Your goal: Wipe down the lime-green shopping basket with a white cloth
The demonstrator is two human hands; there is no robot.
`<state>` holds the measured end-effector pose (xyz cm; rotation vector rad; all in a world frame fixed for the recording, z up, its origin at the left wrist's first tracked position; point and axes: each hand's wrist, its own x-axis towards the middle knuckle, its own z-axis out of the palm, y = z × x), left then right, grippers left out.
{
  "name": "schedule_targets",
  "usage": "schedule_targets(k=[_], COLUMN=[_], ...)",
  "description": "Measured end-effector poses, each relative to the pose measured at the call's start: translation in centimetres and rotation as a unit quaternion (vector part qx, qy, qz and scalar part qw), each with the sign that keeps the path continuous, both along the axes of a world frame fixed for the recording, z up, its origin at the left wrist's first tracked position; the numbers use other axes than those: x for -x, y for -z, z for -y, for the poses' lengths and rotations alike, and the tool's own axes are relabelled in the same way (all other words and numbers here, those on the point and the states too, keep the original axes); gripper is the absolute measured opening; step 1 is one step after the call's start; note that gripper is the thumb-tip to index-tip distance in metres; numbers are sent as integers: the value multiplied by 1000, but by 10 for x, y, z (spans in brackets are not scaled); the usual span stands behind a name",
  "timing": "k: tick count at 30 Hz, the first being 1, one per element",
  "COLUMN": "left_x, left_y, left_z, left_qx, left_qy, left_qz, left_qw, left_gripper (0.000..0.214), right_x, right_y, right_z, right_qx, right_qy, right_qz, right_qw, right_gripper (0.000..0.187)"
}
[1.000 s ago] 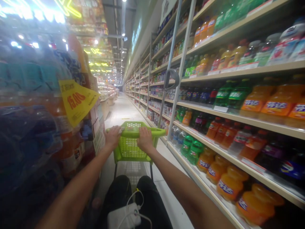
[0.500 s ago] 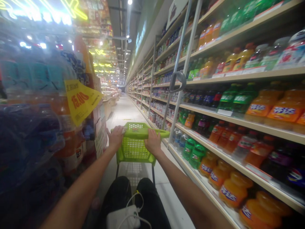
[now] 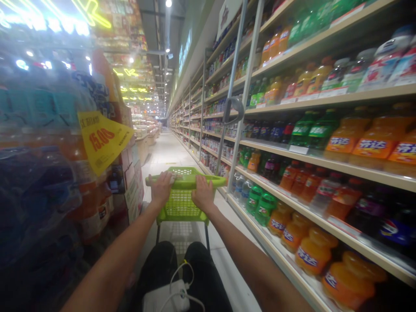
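Observation:
In front of me stands a green shopping cart [image 3: 183, 203] with a mesh basket. My left hand [image 3: 161, 187] is closed round the left part of its handle [image 3: 186, 183]. Farther right on the same bar, my right hand [image 3: 204, 193] is wrapped over it, the thumb side toward the middle. Both arms reach forward over my dark-trousered legs. A white box with cables [image 3: 170, 297] lies at my lap.
Tall drink shelves [image 3: 299, 151] with soda bottles run along the right. At the left is a stack of wrapped bottles [image 3: 39, 173] bearing a yellow price sign [image 3: 104, 141]. Between them the tiled aisle [image 3: 162, 149] stretches ahead. A grey loop [image 3: 233, 109] hangs on a shelf post.
The view has turned slightly to the right, so the shelves and the yellow sign sit farther left. Both hands stay on the handle, and more of its left end shows.

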<state>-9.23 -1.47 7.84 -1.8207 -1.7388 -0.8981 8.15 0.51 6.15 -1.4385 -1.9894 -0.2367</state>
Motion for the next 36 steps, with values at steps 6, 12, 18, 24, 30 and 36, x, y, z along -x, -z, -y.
schedule_targets(k=[6,12,18,24,30,36], left_x=[-48,-6,-4,-52,-41,6], left_y=[1,6,13,12,11,14], left_z=[-1,3,2,-3,-10,1], left_qx=[9,3,-2,9,54,137], left_qy=[89,46,28,87,46,-27], left_qz=[-46,-37,-26,-34,14,-31], left_qw=[995,998,999,996,997,990], left_gripper=[37,41,42,44,56,76], right_x=[-2,-15,-16,-16,6,49], right_y=[-1,-5,0,2,-16,-19], right_z=[0,-2,-3,-1,6,6], right_qx=[-3,-6,-7,-13,-69,-41], right_qy=[-18,1,-2,-17,-140,-125], right_qz=[4,6,4,-5,28,37], right_qw=[1000,1000,1000,1000,987,991], right_gripper=[64,63,61,61,50,42])
